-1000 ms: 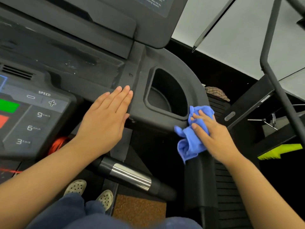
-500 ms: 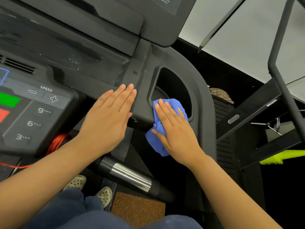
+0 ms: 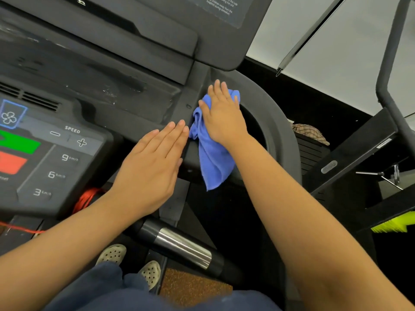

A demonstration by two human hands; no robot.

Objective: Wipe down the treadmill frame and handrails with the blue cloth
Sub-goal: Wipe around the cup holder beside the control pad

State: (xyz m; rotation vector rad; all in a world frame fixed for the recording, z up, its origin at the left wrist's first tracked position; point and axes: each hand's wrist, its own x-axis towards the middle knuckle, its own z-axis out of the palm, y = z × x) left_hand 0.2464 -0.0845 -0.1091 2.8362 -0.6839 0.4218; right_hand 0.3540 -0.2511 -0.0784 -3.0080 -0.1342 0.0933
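Note:
My right hand (image 3: 222,117) presses the blue cloth (image 3: 212,158) flat against the dark grey treadmill frame (image 3: 283,131), at the left rim of the cup-holder recess. The cloth's loose end hangs down below my palm. My left hand (image 3: 150,167) lies flat and open on the frame just left of the cloth, fingertips almost touching it, holding nothing. A handrail grip with a shiny metal sensor band (image 3: 182,245) runs below both arms.
The control panel (image 3: 51,153) with speed buttons and green and red keys sits at the left. The console screen housing (image 3: 202,30) looms above. A red cord (image 3: 85,198) hangs under the panel. Another machine's black frame (image 3: 390,86) stands at the right.
My right hand slid the cloth from the right side of the cup-holder rim leftward and up to its left rim. My left hand stayed flat in place.

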